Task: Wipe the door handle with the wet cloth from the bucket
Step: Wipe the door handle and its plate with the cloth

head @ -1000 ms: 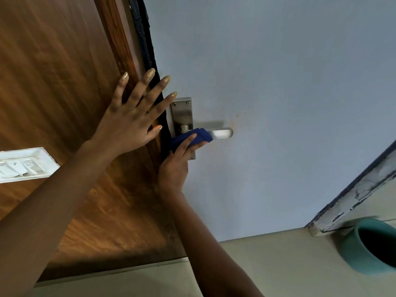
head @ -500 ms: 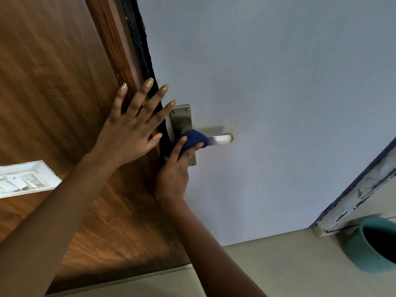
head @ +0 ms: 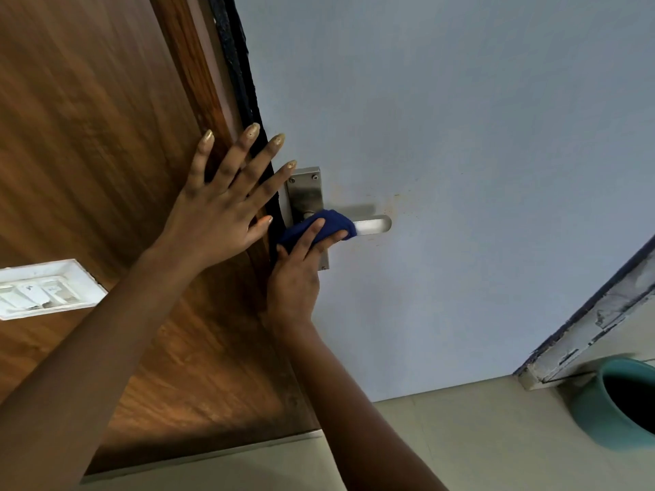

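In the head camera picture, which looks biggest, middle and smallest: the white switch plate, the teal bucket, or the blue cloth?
Largest to smallest as they look:
1. White plastic switch plate and round teal bucket: about alike, and the picture's edge cuts off both, so I won't rank them.
2. Small dark blue cloth, partly hidden by the right hand.

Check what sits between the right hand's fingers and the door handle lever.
In the head view, the blue cloth lies between them: the right hand presses it around the door handle near the plate, leaving the lever's far end bare.
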